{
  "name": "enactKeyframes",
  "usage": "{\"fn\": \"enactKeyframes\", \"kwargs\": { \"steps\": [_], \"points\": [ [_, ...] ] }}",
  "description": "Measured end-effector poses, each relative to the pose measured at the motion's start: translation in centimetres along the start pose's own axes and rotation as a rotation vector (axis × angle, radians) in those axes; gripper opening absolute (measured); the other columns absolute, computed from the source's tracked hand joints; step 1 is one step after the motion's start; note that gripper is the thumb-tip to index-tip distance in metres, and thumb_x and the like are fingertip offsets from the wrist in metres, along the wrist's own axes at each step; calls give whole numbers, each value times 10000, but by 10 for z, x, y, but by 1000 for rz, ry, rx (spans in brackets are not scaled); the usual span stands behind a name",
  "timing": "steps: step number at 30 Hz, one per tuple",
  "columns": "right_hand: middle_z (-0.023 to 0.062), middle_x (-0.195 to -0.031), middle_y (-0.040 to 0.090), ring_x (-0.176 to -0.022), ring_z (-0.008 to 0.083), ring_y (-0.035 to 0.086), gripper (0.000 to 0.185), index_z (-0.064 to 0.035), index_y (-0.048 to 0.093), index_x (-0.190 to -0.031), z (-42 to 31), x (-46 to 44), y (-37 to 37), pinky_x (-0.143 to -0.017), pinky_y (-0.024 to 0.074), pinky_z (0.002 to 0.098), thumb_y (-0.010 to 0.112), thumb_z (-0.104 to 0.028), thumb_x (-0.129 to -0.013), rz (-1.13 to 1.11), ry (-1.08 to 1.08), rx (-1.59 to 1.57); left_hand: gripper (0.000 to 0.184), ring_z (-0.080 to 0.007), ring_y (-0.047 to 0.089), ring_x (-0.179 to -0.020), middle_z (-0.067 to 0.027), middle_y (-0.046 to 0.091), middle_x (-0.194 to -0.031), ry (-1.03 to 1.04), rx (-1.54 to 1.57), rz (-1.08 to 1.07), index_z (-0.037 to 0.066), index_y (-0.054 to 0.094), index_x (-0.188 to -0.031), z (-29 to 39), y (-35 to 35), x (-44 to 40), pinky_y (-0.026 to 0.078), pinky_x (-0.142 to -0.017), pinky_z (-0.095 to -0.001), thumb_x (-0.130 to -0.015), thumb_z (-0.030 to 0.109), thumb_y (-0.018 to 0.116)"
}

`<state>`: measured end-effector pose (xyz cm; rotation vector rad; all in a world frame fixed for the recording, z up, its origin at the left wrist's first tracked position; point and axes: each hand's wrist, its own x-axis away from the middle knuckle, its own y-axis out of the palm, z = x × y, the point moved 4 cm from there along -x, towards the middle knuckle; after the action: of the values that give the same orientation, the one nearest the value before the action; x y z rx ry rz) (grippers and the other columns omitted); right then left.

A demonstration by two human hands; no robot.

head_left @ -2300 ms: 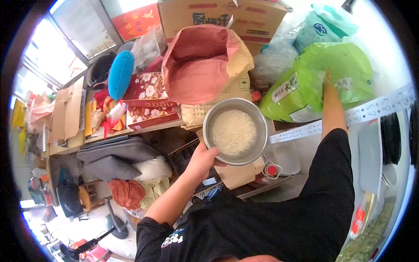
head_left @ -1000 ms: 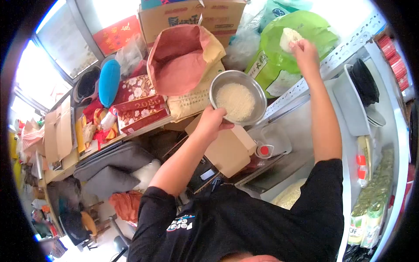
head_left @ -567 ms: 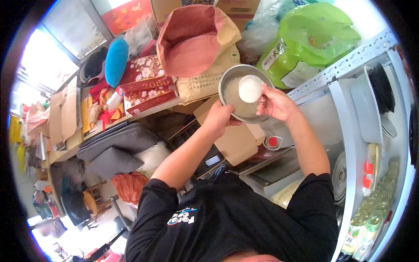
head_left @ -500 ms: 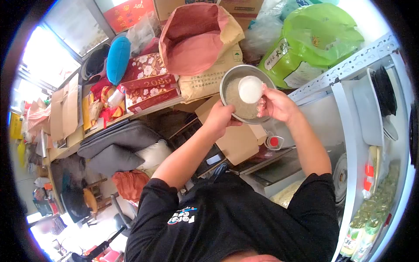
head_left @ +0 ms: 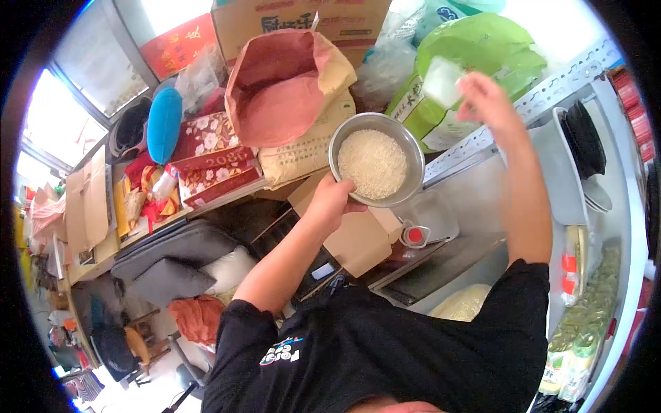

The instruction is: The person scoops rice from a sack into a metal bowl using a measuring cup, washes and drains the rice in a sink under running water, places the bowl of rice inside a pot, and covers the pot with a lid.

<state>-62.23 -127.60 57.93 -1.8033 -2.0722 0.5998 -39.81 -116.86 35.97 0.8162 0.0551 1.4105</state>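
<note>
My left hand (head_left: pixel 335 199) grips the near-left rim of a round metal bowl (head_left: pixel 417 164). Pale rice grains (head_left: pixel 372 164) lie across the bowl's bottom. Up and to the right, my right hand (head_left: pixel 485 101) is closed on a small white cup (head_left: pixel 443 82), smeared by motion. The cup hangs in front of a large green rice bag (head_left: pixel 482 45), apart from the bowl; what it contains cannot be made out. Just left of the bowl stands a wide-open paper sack (head_left: pixel 308 153) with a reddish inside.
Left of the sack sit a red floral box (head_left: pixel 217 175) and a blue cushion (head_left: pixel 164 126). Below the bowl are an open cardboard box (head_left: pixel 361 241) and a clear jug with a red cap (head_left: pixel 414 235). A white perforated metal rail (head_left: pixel 475 146) runs along the right.
My right hand has lifted the white cup out of the bowl, up and right to the green bag. The bowl, still in my left hand, now shows its rice uncovered.
</note>
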Motion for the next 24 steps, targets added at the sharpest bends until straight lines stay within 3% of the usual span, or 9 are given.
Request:
{"fn": "enactKeyframes", "kwargs": {
  "steps": [2,4,5,7,10,15,18,20,24],
  "points": [
    [10,-808,516,-709,92,558,322,-53,567,-956,8,-41,-45,-663,534,257,579,-372,-917,112,-72,94,390,-266,622,-881,-150,569,-1090,-4,-5,-7,-29,457,-1208,3,4,0,580,-660,-379,-823,38,471],
    [84,-897,615,-800,202,630,360,-11,587,-1008,26,-97,-85,-717,556,333,588,-356,-905,355,58,331,393,-265,621,-880,-149,569,-1082,9,-6,-8,-27,454,-1211,9,6,-5,580,-658,-377,-824,37,470],
    [84,-897,615,-800,202,630,360,-11,587,-1008,42,-118,-94,-717,556,333,588,-356,-905,354,60,331,397,-262,623,-876,-154,571,-1083,2,7,-15,-25,453,-1215,8,5,0,580,-654,-374,-823,35,471],
    [160,-1105,633,-974,335,622,370,-20,581,-1132,79,-175,-104,-866,502,432,573,-309,-901,351,138,1142,408,-259,634,-853,-161,581,-1090,10,28,22,-20,449,-1227,10,5,8,582,-639,-364,-822,26,468],
    [181,-1207,593,-1085,389,566,380,-47,572,-1198,151,-231,-99,-955,428,469,539,-281,-900,289,220,1303,416,-257,646,-830,-160,588,-1094,21,18,48,-22,441,-1237,9,-4,9,585,-631,-360,-823,18,464],
    [188,-1164,603,-1054,374,582,383,-39,581,-1177,227,-259,-90,-930,441,462,544,-292,-892,189,308,1302,428,-250,650,-837,-149,594,-1092,41,16,169,-18,435,-1245,12,-13,20,580,-625,-358,-818,6,465],
    [193,-1131,610,-1030,364,594,386,-33,588,-1161,257,-264,-75,-911,451,457,548,-300,-885,118,359,1308,502,-263,645,-873,-170,555,-1175,17,9,200,-31,371,-1310,11,-20,23,587,-641,-357,-818,12,467],
    [197,-1110,615,-1014,357,602,389,-29,592,-1151,268,-265,-69,-898,458,453,550,-305,-880,85,379,1296,418,-252,649,-844,-145,598,-1082,77,16,237,-18,446,-1234,16,-19,26,577,-628,-356,-817,0,460],
    [204,-1066,626,-983,342,618,395,-21,601,-1130,276,-257,-68,-872,471,446,555,-316,-872,40,390,1265,421,-250,647,-850,-142,598,-1081,94,17,223,-19,446,-1237,10,-24,19,578,-634,-355,-816,-2,459]
  ]
}}
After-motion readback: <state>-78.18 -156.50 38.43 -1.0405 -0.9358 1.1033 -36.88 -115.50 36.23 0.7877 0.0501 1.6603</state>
